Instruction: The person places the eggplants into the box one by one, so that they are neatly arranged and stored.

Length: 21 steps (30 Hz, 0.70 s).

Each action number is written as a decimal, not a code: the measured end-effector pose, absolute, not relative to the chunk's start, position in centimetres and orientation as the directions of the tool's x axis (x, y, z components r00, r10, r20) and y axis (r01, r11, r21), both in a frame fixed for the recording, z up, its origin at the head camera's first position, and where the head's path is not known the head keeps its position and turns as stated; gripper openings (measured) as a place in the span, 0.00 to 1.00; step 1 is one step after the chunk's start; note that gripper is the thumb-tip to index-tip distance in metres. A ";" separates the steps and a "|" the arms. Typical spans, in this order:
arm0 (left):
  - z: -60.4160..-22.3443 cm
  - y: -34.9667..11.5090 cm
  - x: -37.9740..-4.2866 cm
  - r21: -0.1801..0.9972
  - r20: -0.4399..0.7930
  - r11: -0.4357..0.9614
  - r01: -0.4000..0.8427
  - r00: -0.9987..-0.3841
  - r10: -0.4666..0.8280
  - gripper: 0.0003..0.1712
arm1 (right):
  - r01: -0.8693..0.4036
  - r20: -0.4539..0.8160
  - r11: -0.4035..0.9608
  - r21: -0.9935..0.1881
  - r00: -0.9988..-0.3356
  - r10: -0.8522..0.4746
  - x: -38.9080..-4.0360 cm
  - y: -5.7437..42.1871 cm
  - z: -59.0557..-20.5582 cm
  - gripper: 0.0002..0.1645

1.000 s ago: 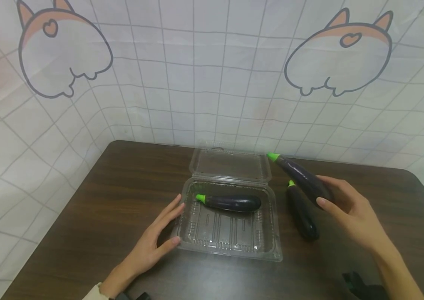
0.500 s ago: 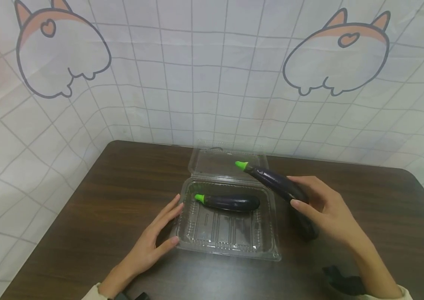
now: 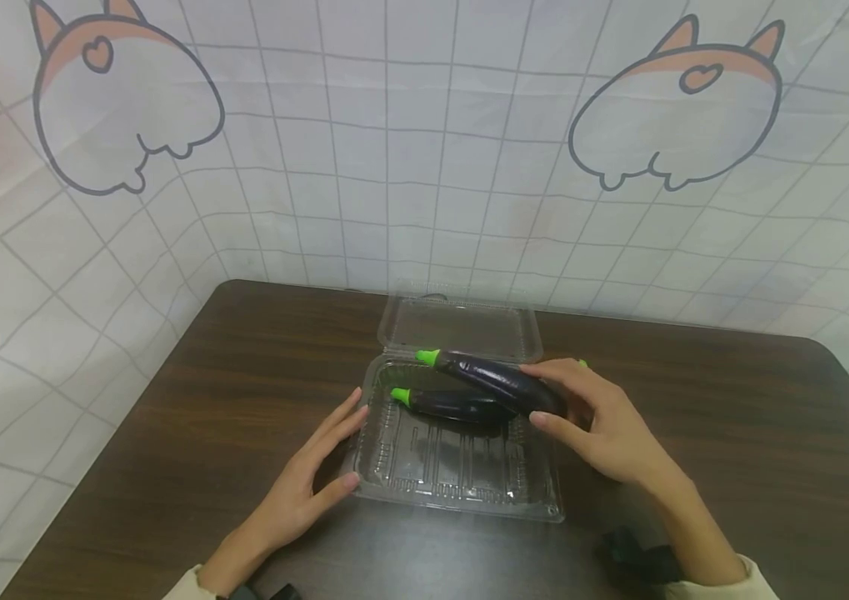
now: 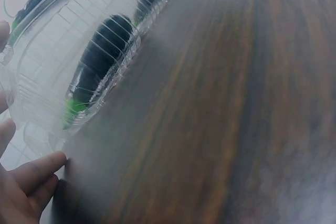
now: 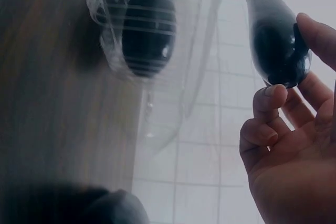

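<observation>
My right hand [image 3: 607,429] grips the thick end of a dark purple eggplant [image 3: 495,379], thumb on one side and fingers on the other. Its green stem end points left, and it hangs over a clear plastic clamshell container [image 3: 461,503]. Inside lies a second eggplant [image 3: 439,405], partly covered by the held one in the head view. Seen from the right wrist, the held eggplant [image 5: 275,35] is raised beside the container wall. My left hand [image 3: 300,492] rests against the container's left side with fingers extended. Behind my right hand, a third eggplant shows only its green tip [image 3: 583,363].
The container's transparent lid [image 3: 461,329] is folded back toward the wall. A dark wooden table [image 3: 207,400] carries everything, with a white grid-patterned cloth [image 3: 424,167] rising behind it. A black object [image 3: 637,558] appears below my right wrist.
My right hand has carried its eggplant leftward and lower, from above the third eggplant to over the container. The left hand and the container have stayed in place.
</observation>
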State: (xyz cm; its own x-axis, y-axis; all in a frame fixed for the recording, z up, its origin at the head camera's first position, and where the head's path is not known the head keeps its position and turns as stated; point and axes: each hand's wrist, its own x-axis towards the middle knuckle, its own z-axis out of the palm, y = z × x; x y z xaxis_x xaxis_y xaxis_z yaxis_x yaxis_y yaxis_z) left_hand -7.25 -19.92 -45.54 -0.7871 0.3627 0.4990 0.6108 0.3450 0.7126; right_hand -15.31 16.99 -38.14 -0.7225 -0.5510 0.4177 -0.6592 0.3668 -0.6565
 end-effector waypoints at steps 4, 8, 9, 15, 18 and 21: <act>-45.5 -19.9 -7.3 0.711 0.503 0.344 0.613 -0.785 0.361 0.37 | -0.657 0.396 0.347 -0.669 -0.710 -0.582 -15.3 16.1 -38.5 0.32; -45.5 -19.9 -7.3 0.712 0.503 0.340 0.614 -0.784 0.364 0.37 | -0.676 0.395 0.353 -0.647 -0.693 -0.604 -15.3 15.4 -38.9 0.32; -45.5 -19.9 -7.3 0.713 0.503 0.339 0.614 -0.784 0.364 0.37 | -0.685 0.397 0.359 -0.634 -0.686 -0.609 -15.3 15.2 -39.0 0.32; -45.5 -19.9 -7.3 0.714 0.502 0.338 0.614 -0.784 0.365 0.37 | -0.707 0.380 0.371 -0.603 -0.662 -0.646 -15.4 14.7 -39.5 0.31; -45.5 -19.9 -7.3 0.712 0.504 0.336 0.617 -0.782 0.366 0.37 | -0.708 0.371 0.377 -0.597 -0.660 -0.653 -15.4 14.5 -39.8 0.30; -45.5 -19.8 -7.3 0.711 0.507 0.334 0.619 -0.780 0.366 0.37 | -0.713 0.374 0.376 -0.592 -0.656 -0.656 -15.4 14.2 -40.0 0.30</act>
